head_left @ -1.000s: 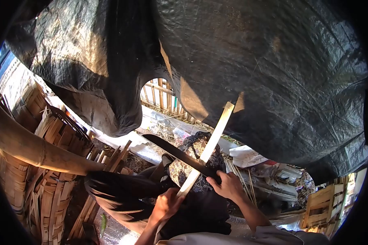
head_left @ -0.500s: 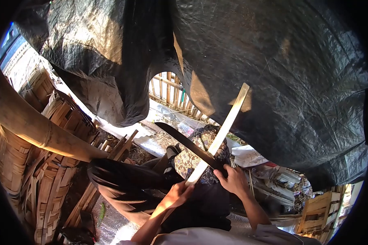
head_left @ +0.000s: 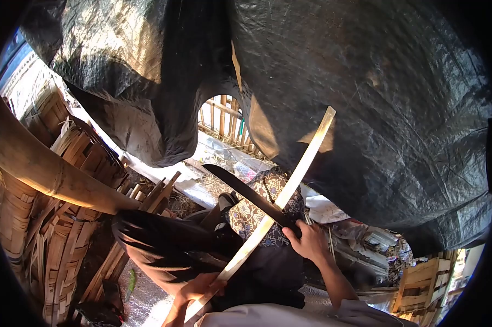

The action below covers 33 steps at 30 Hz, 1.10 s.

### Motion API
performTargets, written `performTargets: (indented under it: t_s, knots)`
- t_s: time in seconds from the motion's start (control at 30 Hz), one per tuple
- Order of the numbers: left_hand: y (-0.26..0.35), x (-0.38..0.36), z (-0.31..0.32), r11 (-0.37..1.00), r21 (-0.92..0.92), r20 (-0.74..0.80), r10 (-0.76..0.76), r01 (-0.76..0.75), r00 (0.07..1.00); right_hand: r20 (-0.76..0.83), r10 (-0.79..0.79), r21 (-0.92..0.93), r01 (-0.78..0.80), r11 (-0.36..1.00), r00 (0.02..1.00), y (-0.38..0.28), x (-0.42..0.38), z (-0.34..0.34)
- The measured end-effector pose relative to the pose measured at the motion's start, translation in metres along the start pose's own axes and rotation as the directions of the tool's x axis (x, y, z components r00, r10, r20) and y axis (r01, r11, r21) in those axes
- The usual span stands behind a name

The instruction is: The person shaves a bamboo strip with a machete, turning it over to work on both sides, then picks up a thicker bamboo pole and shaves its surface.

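Note:
A long pale bamboo strip runs diagonally from upper right to lower left across my lap. My left hand is closed round its lower part, close to my body. The dark blade of a machete crosses the strip and points to the upper left. My right hand grips the machete at its lower right end; the handle is mostly hidden in the fingers. Beneath the crossing lies a patterned cloth over my leg.
Black plastic sheeting hangs in front and to the right. A thick bamboo pole slants in from the left, over woven bamboo pieces. A wooden crate stands at lower right, near piled scraps.
My left hand has moved down and left toward my body, and more of the strip shows between it and the blade. The machete has shifted slightly left.

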<state>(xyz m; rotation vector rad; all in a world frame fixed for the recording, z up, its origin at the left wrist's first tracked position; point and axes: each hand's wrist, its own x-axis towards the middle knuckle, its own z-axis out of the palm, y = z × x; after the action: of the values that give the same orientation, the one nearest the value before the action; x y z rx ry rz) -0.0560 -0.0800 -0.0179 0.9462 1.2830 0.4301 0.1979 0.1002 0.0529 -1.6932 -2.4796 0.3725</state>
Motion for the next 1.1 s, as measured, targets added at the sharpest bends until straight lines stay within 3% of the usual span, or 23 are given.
performTargets:
  t_s: [0.07, 0.1, 0.17, 0.3, 0.33, 0.43, 0.47, 0.7, 0.73, 0.77, 0.97, 1.03, 1.1]
  knots:
    - [-0.009, -0.004, 0.006, 0.962, -0.244, -0.039, 0.113, -0.119, 0.993, 0.021, 0.0, 0.009, 0.0, 1.0, 1.0, 0.001, 0.001, 0.0]
    - [-0.011, -0.003, 0.008, 0.962, -0.244, -0.038, 0.113, -0.119, 0.993, 0.021, 0.011, 0.017, -0.012, 1.0, 1.0, 0.002, 0.002, 0.001]
    - [-0.004, -0.002, 0.015, 0.986, 0.091, -0.215, 0.159, -0.142, 0.964, 0.018, 0.027, 0.023, -0.027, 0.999, 0.999, 0.005, 0.001, 0.002]
    - [0.005, 0.016, 0.029, 0.952, 0.066, -0.321, 0.303, -0.298, 0.897, 0.032, 0.07, 0.082, -0.073, 0.994, 0.997, 0.01, -0.002, 0.002]
    - [0.009, 0.022, 0.031, 0.981, -0.009, -0.271, 0.184, -0.193, 0.945, 0.059, 0.087, 0.104, -0.092, 0.99, 0.995, 0.011, -0.003, 0.0]
    - [0.034, 0.034, 0.038, 0.948, -0.009, -0.319, 0.3, -0.319, 0.899, 0.068, 0.099, 0.08, -0.104, 0.991, 0.993, 0.008, -0.013, 0.002]
    - [0.043, 0.037, 0.04, 0.932, -0.014, -0.337, 0.336, -0.361, 0.88, 0.003, 0.049, 0.068, -0.049, 0.996, 0.999, 0.012, -0.018, 0.008]
    - [0.057, 0.077, 0.041, 0.937, 0.02, -0.273, 0.341, -0.349, 0.899, 0.035, -0.02, 0.02, 0.019, 1.0, 0.999, 0.007, -0.034, 0.011]
    - [0.053, 0.083, 0.042, 0.937, 0.025, -0.268, 0.342, -0.349, 0.901, 0.207, 0.12, 0.041, -0.131, 0.991, 0.971, -0.002, -0.031, 0.0]
    - [0.044, 0.091, 0.042, 0.932, -0.056, -0.243, 0.336, -0.359, 0.91, 0.203, 0.124, 0.043, -0.136, 0.99, 0.971, -0.002, -0.031, 0.003]
    - [0.048, 0.09, 0.039, 0.903, -0.258, -0.207, 0.295, -0.343, 0.933, 0.098, 0.016, -0.064, -0.01, 0.998, 0.995, 0.009, -0.019, 0.001]
    - [0.048, 0.089, 0.039, 0.904, -0.277, -0.216, 0.272, -0.326, 0.938, -0.152, -0.135, -0.135, 0.114, 0.984, 0.979, 0.023, -0.013, 0.012]
    - [0.051, 0.088, 0.038, 0.897, -0.287, -0.217, 0.281, -0.337, 0.935, -0.212, -0.167, -0.158, 0.135, 0.978, 0.963, 0.027, -0.01, 0.013]
